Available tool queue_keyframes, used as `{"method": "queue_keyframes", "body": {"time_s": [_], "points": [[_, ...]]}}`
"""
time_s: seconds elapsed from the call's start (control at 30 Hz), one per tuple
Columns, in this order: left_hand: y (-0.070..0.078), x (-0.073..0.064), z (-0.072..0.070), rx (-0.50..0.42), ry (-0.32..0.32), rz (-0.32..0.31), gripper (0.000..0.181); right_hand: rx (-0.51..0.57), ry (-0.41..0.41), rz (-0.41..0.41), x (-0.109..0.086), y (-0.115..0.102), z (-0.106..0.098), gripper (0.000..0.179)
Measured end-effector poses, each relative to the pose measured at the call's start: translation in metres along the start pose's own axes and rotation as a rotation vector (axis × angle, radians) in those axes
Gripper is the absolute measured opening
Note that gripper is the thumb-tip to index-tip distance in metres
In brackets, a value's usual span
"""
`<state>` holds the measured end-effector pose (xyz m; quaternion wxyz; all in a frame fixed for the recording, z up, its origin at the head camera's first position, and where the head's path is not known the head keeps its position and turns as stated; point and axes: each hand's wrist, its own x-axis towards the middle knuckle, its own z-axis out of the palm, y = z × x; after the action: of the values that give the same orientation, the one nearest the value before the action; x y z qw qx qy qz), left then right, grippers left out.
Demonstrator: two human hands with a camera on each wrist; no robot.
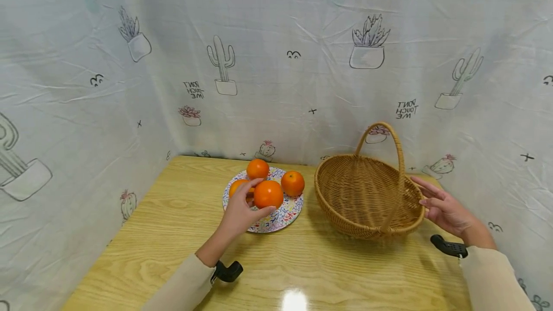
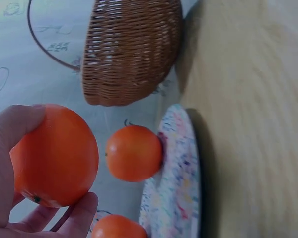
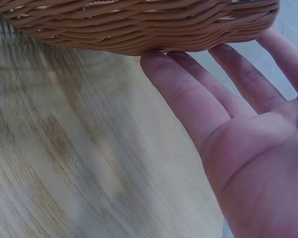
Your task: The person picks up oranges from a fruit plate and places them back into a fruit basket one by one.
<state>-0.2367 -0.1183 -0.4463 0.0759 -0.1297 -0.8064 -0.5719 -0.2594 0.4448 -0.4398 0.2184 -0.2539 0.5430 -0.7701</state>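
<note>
My left hand [image 1: 243, 209] grips an orange [image 1: 269, 195] between thumb and fingers, above the patterned plate [image 1: 276, 227]. In the left wrist view the held orange [image 2: 57, 156] is clear of the plate [image 2: 181, 183]. On the plate sit three other oranges: one at the back [image 1: 258, 169], one at the right [image 1: 293, 184], and one partly hidden behind my left hand [image 1: 238, 187]. My right hand [image 1: 447, 211] touches the right side of the wicker basket [image 1: 354, 191]. Its fingers extend fairly straight to the woven side of the basket [image 3: 139, 29] in the right wrist view.
The plate and basket stand side by side on a wood-grain table [image 1: 173, 234]. The basket's tall arched handle [image 1: 399, 157] rises over its bowl. A cactus-printed sheet [image 1: 276, 85] hangs behind the table and along its sides.
</note>
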Motion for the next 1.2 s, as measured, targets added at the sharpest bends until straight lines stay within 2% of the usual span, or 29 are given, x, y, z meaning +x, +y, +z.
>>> {"method": "queue_keyframes", "body": {"time_s": [0.23,0.43,0.67,0.93,1.2], "points": [[0.011,0.016,0.005,-0.018,-0.002,0.013,0.073,0.03,-0.004,0.003,0.001,0.0,-0.003,0.071],[0.016,0.023,0.008,-0.051,-0.04,0.023,0.078,0.048,-0.022,-0.003,0.002,0.001,-0.002,0.072],[0.024,0.03,0.009,-0.081,-0.083,0.007,0.075,0.044,-0.039,-0.015,0.003,-0.001,0.002,0.072],[0.036,0.044,0.011,-0.158,-0.133,0.006,0.073,0.056,-0.06,-0.014,0.003,0.0,-0.001,0.073],[0.048,0.059,0.016,-0.141,-0.134,-0.001,0.072,0.037,-0.052,-0.021,0.004,-0.001,-0.004,0.073]]}}
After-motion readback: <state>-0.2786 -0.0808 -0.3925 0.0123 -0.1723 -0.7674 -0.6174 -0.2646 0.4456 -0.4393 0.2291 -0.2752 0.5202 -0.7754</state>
